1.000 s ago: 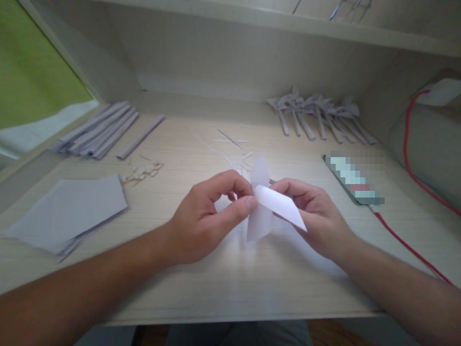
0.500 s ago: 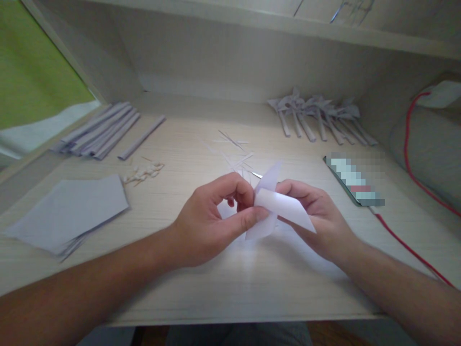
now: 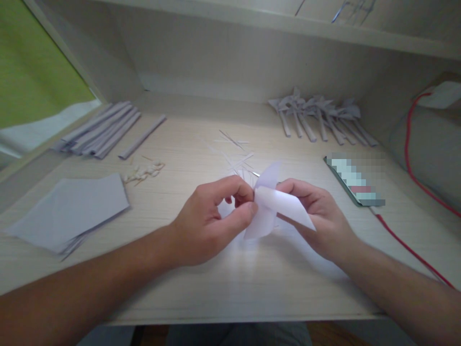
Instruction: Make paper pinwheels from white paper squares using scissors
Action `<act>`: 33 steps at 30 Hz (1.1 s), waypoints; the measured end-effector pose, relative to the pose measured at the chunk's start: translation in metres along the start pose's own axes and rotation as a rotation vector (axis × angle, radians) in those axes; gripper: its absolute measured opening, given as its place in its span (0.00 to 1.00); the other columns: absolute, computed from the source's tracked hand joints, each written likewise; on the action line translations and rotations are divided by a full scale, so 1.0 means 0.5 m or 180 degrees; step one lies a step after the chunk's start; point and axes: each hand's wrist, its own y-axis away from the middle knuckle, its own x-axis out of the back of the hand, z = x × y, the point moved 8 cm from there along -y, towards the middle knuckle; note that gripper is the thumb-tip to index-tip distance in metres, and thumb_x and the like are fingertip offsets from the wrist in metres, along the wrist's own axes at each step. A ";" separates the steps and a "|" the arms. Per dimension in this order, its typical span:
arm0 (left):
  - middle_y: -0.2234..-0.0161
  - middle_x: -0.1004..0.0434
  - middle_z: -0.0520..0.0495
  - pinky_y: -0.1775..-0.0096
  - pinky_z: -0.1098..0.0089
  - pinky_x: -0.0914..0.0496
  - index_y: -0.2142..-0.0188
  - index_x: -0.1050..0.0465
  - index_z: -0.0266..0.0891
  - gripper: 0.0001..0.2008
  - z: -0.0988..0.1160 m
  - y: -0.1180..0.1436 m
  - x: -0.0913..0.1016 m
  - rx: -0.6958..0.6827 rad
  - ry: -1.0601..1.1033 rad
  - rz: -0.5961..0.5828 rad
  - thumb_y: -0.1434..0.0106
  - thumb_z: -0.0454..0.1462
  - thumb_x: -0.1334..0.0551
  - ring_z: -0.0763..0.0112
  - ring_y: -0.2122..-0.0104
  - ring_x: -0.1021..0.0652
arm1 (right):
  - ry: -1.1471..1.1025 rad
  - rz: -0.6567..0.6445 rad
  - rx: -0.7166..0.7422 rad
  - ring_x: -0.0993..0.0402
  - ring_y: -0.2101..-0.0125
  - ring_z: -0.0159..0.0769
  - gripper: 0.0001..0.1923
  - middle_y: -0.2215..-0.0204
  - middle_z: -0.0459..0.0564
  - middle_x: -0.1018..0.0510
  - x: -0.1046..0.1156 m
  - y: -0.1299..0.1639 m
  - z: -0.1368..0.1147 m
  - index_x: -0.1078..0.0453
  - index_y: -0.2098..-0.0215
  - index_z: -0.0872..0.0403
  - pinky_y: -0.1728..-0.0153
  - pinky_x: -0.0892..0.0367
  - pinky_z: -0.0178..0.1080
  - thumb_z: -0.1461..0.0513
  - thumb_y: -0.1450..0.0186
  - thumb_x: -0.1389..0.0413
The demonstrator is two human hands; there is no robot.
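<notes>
Between my hands, above the desk, is a white paper pinwheel with folded blades pointing several ways. My left hand pinches it near the centre, thumb and index finger closed together at its left side. From the right, my right hand grips it behind the blades; those fingertips are partly hidden by the paper. Thin paper strips lie on the desk just beyond my hands. The silver tip of a metal tool shows behind the pinwheel, the rest of it hidden.
Rolled paper tubes lie at the back left, with one tube apart. Nearer are small cotton-tipped sticks and stacked paper sheets. Several pinwheels on sticks lie back right. A phone with a red cable sits right.
My left thumb has drawn back left from the front of the blade toward the pinwheel's centre edge. My right hand has hardly moved.
</notes>
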 end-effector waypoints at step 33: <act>0.72 0.18 0.49 0.65 0.64 0.24 0.70 0.18 0.40 0.09 -0.105 -0.002 -0.036 0.1038 0.0472 -0.0821 0.37 0.34 0.38 0.62 0.69 0.19 | 0.0161 -0.0089 -0.0055 0.24 0.72 0.34 0.06 0.73 0.47 0.21 -0.021 -0.010 0.050 0.26 0.69 0.54 0.68 0.29 0.36 0.60 0.37 0.35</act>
